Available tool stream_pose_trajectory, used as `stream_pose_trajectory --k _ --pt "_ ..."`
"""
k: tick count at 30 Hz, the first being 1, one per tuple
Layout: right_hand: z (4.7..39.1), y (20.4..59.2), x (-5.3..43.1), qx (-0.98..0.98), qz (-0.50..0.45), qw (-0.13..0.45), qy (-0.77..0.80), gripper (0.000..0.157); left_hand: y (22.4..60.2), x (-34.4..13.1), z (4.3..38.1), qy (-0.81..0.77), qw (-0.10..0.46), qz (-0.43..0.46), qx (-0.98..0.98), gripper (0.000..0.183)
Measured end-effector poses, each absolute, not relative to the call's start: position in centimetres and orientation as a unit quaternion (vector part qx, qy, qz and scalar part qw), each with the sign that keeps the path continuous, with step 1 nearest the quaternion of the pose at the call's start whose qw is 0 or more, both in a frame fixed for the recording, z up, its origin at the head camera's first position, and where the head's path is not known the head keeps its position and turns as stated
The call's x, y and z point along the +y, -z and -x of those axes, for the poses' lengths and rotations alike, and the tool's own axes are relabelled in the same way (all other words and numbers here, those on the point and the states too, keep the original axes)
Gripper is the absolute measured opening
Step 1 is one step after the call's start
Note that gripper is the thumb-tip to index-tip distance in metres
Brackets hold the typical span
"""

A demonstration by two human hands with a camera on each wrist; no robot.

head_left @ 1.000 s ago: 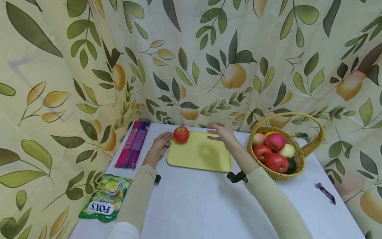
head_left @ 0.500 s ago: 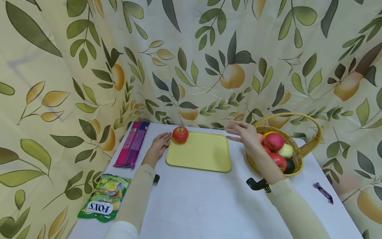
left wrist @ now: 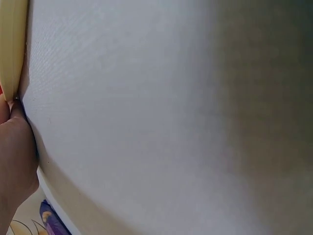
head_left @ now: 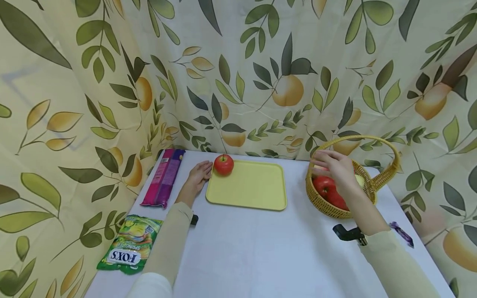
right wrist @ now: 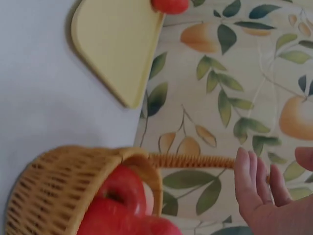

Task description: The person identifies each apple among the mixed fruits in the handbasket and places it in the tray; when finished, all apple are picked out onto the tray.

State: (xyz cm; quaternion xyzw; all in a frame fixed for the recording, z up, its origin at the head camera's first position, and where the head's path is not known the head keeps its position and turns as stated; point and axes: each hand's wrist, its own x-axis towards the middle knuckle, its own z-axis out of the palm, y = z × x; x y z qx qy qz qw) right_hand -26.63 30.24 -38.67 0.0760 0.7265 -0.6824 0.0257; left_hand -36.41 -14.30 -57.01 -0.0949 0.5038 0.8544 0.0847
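Wicker basket [head_left: 321, 205], upright, at R side of table [head_left: 238, 252], R of yellow tray [head_left: 247, 186]. R hand [head_left: 337, 167] hovers over it, fingers extended & grasping nothing; contact w/ handle [head_left: 387, 176] can't be told. L hand [head_left: 200, 173] touches tray's L edge; whether it pinches the rim, can't tell. Handling (est.): basket itself prob. light & springy, most weight being its load; best hold = top of handle arch, kept level so contents don't roll. Red apples [head_left: 323, 185] inside: prob. firm, smooth, a bit slippery, bruisable if real; best taken round widest part, thumb opp. fingertips. Edges: printed cloth [head_left: 287, 89] rises close behind table's far edge; handle arches over basket's mouth, limiting hand clearance. Open room: tabletop b/w basket & tray, also on near side of both. Single apple [head_left: 223, 164] sits at tray's far L corner; remaining tray surface is flat, low-rimmed. Wrapped sweet [head_left: 401, 234] lies near basket, to its R.
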Motion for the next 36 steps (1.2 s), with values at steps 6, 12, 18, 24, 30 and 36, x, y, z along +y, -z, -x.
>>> stream_pose_trajectory --k 6,12,18,24,30,36 --pt "26.8 38.8 33.4 0.723 -0.108 0.010 0.682 0.047 57.2 -14.2 36.4 -0.850 0.085 0.088 0.512 0.082" --pt "27.2 39.3 36.6 0.726 -0.117 -0.003 0.678 0.037 57.6 -14.5 36.5 -0.848 0.087 0.089 0.516 0.080" --pt "27.6 39.9 39.5 0.713 -0.119 0.002 0.691 0.019 57.6 -14.4 36.5 -0.846 0.087 0.089 0.519 0.080" --pt "28.0 40.2 41.2 0.754 -0.129 0.026 0.644 0.021 57.6 -14.3 36.6 -0.846 0.088 0.097 0.517 0.081" --pt "28.7 41.6 42.7 0.799 -0.103 0.046 0.590 0.044 57.6 -14.4 36.5 -0.849 0.095 0.103 0.509 0.081" --pt "29.6 42.8 43.3 0.832 -0.092 0.072 0.542 0.078 57.3 -14.5 36.3 -0.855 0.094 0.105 0.500 0.082"
